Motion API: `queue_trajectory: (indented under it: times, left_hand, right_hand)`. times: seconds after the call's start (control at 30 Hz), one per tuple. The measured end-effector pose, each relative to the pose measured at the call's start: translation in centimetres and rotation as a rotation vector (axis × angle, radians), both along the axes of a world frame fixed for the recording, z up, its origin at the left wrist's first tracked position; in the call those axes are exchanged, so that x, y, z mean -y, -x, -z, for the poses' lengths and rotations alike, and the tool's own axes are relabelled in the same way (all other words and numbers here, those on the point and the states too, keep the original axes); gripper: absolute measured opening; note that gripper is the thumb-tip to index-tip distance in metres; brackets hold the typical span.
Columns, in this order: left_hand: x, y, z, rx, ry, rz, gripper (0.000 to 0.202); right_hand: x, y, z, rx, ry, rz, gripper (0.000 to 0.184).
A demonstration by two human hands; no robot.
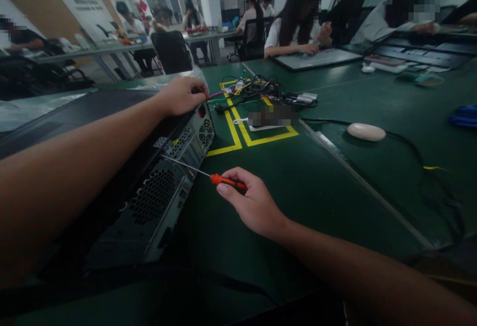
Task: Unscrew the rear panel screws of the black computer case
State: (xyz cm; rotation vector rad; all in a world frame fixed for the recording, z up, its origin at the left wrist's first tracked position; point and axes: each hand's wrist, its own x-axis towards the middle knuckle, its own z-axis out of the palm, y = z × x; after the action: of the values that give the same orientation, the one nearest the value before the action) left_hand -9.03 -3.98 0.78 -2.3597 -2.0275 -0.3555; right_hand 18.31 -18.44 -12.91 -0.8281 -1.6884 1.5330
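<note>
A black desktop computer case (48,117) lies on the left, its grey rear panel (186,152) with vent grilles and ports turned toward the right. My left hand (182,95) is on the case's far rear corner, its fingers curled round the edge; the fingertips are partly hidden. In my right hand (253,202) is a screwdriver (227,182) with an orange and black handle. Its long thin shaft points left, and the tip meets the rear panel near the top edge, above the large round grille. Whether the tip sits in a screw is too small to tell.
Bundled cables (261,87) lie beyond the case on the green table (298,206), near yellow tape marks (238,137). A blurred-out dark object (272,116) rests within the tape. A whitish oval device (366,131) sits on a black cable. Several people work at tables behind.
</note>
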Motion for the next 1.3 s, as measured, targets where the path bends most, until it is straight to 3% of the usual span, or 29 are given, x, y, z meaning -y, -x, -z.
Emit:
queue_trajectory:
  times: [0.3,0.5,0.7,0.93,1.1,1.3]
  left_hand:
    - [-1.0,0.7,0.5,0.038,-0.035,0.005,0.045]
    - [-1.4,1.1,0.6,0.071,-0.055,0.032,0.043]
    - [-1.5,1.4,0.9,0.093,-0.055,0.046,0.043]
    - [-1.4,1.3,1.4,0.077,-0.088,-0.04,0.071]
    - [-1.7,1.3,1.6,-0.033,-0.012,-0.165,0.061]
    - [-1.4,1.1,1.4,-0.034,-0.011,-0.125,0.064]
  right_hand:
    - [-0.2,0.1,-0.1,0.02,-0.07,-0.018,0.02]
    - [0.1,0.1,0.1,-0.023,0.03,-0.05,0.024]
    - [-0.1,0.1,0.3,-0.013,0.023,-0.037,0.022]
    - [-0.1,0.2,0.2,-0.044,0.044,-0.035,0.02]
    - [-0.1,0.2,0.3,-0.027,0.057,-0.015,0.018]
    - [0.0,-0.1,-0.4,-0.016,0.055,0.012,0.013]
